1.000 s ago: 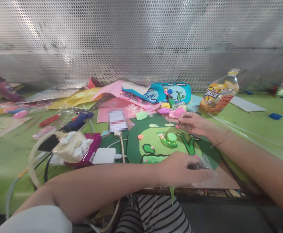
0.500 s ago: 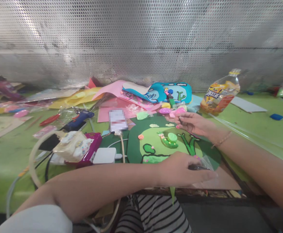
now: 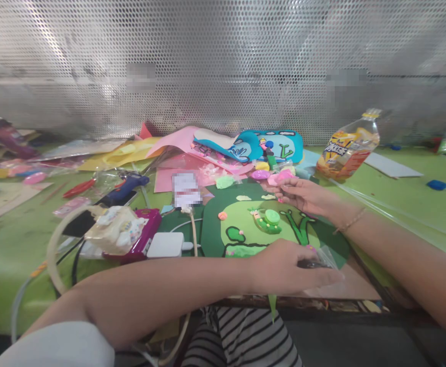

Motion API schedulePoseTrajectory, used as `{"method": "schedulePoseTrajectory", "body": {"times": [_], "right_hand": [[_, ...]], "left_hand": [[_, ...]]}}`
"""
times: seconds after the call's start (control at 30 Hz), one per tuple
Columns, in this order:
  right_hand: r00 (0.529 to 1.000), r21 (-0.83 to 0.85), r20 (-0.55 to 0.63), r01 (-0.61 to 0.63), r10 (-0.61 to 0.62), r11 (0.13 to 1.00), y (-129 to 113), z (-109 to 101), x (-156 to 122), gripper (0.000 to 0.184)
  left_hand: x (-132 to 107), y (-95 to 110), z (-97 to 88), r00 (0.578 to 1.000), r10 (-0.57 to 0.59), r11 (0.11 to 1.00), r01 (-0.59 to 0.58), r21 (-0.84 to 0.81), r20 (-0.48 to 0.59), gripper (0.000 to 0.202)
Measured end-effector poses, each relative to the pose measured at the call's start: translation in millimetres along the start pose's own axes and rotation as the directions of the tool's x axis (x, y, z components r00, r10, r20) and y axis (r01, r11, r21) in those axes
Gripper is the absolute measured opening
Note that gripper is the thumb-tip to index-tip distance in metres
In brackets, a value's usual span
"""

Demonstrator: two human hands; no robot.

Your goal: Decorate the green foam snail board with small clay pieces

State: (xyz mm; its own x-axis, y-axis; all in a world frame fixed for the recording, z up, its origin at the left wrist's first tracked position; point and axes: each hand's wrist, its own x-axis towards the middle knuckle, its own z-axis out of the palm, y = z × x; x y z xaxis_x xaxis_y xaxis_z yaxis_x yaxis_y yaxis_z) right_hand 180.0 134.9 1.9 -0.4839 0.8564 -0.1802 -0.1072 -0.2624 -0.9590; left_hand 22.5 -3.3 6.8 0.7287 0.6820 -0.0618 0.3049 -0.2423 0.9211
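My left hand [image 3: 289,267] rests on the near edge of a dark green craft board [image 3: 211,224], its fingers closed on a small clear plastic bag [image 3: 320,259] with something dark inside. My right hand [image 3: 303,195] hovers over the board's far right part, fingers pinched on a tiny pink bit of clay. On the board lies a light green patch with a green clay snail [image 3: 268,220], black-outlined green shapes and small pink and cream clay bits. Pink, yellow and green clay lumps [image 3: 274,177] lie just beyond my right hand.
A plastic drink bottle [image 3: 347,145] lies at the right. A blue craft picture [image 3: 263,145] and pink sheets [image 3: 184,153] lie behind the board. Left of it are a white charger [image 3: 165,245], a magenta case [image 3: 146,234], a glue gun [image 3: 127,184], cables. A perforated metal wall stands behind.
My right hand has shifted very slightly; otherwise nothing has visibly changed.
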Motion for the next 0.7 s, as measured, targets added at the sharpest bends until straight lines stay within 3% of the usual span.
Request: {"method": "schedulePoseTrajectory", "body": {"times": [0.2, 0.7], "right_hand": [[0.998, 0.003, -0.020, 0.059, -0.059, 0.998, 1.0, -2.5, 3.0, 0.014], [0.999, 0.043, -0.021, 0.051, -0.050, 0.998, -0.1, -3.7, 2.3, 0.015]], "left_hand": [[-0.5, -0.3, -0.8, 1.000, -0.001, 1.000, 0.001, 0.002, 0.002, 0.051], [-1.1, -1.0, 0.7, 1.000, 0.025, 0.999, -0.026, -0.031, -0.013, 0.052]]}}
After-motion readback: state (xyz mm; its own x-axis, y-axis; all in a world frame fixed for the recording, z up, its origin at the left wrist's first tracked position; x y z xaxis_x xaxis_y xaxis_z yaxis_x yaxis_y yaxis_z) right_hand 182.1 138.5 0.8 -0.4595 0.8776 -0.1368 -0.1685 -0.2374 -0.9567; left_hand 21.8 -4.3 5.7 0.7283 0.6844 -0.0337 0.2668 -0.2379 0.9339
